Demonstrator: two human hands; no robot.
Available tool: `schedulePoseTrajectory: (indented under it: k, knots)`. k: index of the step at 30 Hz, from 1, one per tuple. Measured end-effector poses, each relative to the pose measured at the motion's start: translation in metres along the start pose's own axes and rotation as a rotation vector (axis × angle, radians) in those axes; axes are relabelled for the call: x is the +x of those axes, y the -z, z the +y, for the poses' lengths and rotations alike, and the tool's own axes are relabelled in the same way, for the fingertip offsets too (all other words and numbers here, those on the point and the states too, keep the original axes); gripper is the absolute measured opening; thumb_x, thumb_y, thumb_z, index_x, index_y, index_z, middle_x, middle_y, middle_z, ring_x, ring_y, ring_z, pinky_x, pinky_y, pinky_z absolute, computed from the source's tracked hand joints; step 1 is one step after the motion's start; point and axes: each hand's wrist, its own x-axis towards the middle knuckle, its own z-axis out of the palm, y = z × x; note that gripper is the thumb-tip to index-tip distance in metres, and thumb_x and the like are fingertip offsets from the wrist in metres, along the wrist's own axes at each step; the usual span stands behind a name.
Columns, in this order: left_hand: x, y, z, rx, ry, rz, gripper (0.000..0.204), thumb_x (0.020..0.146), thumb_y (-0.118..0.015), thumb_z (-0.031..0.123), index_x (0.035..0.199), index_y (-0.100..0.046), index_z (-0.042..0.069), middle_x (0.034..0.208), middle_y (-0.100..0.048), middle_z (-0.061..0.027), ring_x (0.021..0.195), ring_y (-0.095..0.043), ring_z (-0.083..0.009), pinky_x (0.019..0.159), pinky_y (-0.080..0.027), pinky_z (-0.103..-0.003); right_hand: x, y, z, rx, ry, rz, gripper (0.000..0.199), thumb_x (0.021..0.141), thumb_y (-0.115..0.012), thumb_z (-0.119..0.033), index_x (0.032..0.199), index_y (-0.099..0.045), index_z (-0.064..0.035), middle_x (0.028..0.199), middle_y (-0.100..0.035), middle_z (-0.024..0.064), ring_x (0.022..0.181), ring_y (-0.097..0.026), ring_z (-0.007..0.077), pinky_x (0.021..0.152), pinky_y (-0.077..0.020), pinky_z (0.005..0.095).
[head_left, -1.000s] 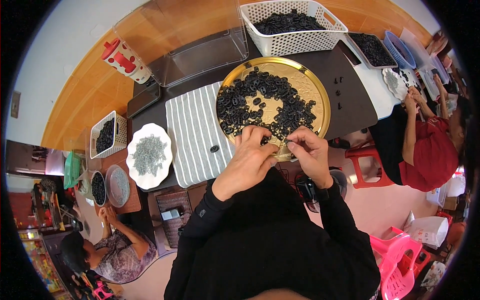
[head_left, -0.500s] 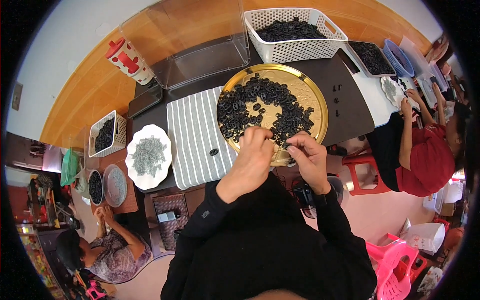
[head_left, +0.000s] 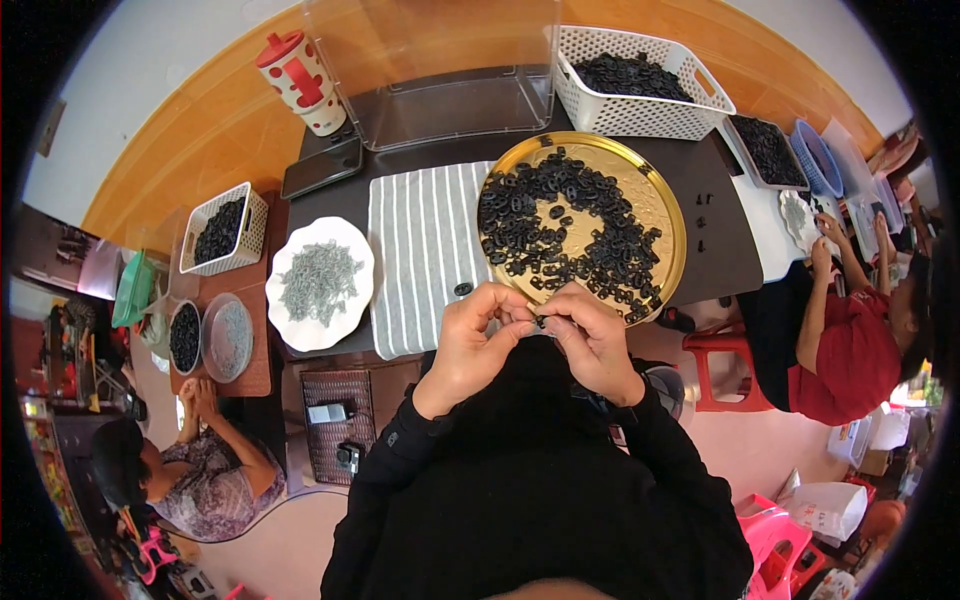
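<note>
Orange panelling (head_left: 170, 170) lines the wall behind a dark table (head_left: 722, 265). On the table, a round gold tray (head_left: 645, 185) carries black parts (head_left: 615, 250), heaped around a bare patch. Left hand (head_left: 482, 345) and right hand (head_left: 588, 342) meet at the tray's near edge. Thumb and forefinger of each are pinched narrow on one small black piece (head_left: 541, 322); the fingertips hide most of it, so its exact shape cannot be told. The piece is located between both sets of fingertips, in front of the tray. A striped cloth (head_left: 420, 240) adjoins the tray on the left, with a single dark ring (head_left: 463, 289) on it, near the left hand. Left of the cloth is a scalloped plate (head_left: 281, 305) of clear bits (head_left: 322, 280). Behind the tray: a white basket (head_left: 640, 117) of black parts and a clear box (head_left: 455, 122).
</note>
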Motion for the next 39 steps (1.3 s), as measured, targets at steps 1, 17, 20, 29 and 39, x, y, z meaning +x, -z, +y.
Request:
schedulePoseTrajectory:
  k: [1,17,20,29,39]
  knots:
    - [0.0,0.001,0.001,0.007,-0.018,0.025,0.019,0.079,-0.066,-0.009,0.095,-0.059,-0.001,0.08,-0.064,-0.0046,0.073,-0.06,-0.01,0.067,-0.048,-0.025,0.0,-0.003,0.0,-0.001,0.001,-0.009,0.014,0.085,-0.058,0.007,0.097,-0.063,0.0019,0.085,-0.058,0.0081,0.071,-0.056,0.0138,0.06,-0.0434,0.0249]
    - [-0.004,0.009,0.001,-0.02,-0.035,0.018,0.021,0.078,-0.066,-0.009,0.096,-0.06,-0.001,0.083,-0.063,-0.0067,0.076,-0.062,-0.0127,0.069,-0.05,-0.026,0.006,-0.015,-0.003,-0.149,0.144,0.05,0.017,0.081,-0.058,0.011,0.095,-0.061,0.0021,0.084,-0.058,0.011,0.067,-0.057,0.0197,0.058,-0.0444,0.0276]
    - [-0.004,0.008,0.003,-0.017,-0.027,0.023,0.021,0.078,-0.066,-0.009,0.095,-0.059,-0.001,0.083,-0.063,-0.0065,0.076,-0.061,-0.0125,0.069,-0.05,-0.026,0.006,-0.014,-0.005,-0.183,0.157,0.036,0.017,0.081,-0.059,0.011,0.095,-0.061,0.0021,0.083,-0.058,0.0112,0.066,-0.057,0.0207,0.057,-0.0446,0.0283]
    - [-0.008,0.005,0.0,0.068,-0.015,0.017,0.025,0.077,-0.065,-0.016,0.097,-0.059,-0.001,0.088,-0.058,-0.0031,0.08,-0.056,-0.0086,0.073,-0.048,-0.023,0.003,-0.013,-0.002,-0.308,0.221,-0.018,0.02,0.075,-0.062,0.012,0.092,-0.061,0.002,0.08,-0.056,0.012,0.063,-0.057,0.0251,0.054,-0.0449,0.031]
    - [-0.009,0.042,0.01,0.445,-0.138,0.257,0.042,0.073,-0.072,0.001,0.114,-0.063,0.003,0.097,-0.063,-0.0091,0.088,-0.059,-0.0199,0.074,-0.047,-0.03,-0.003,-0.024,0.007,0.047,-0.013,0.148,0.017,0.086,-0.056,0.009,0.1,-0.063,0.0026,0.082,-0.057,0.0055,0.07,-0.054,0.0109,0.061,-0.0406,0.0217]
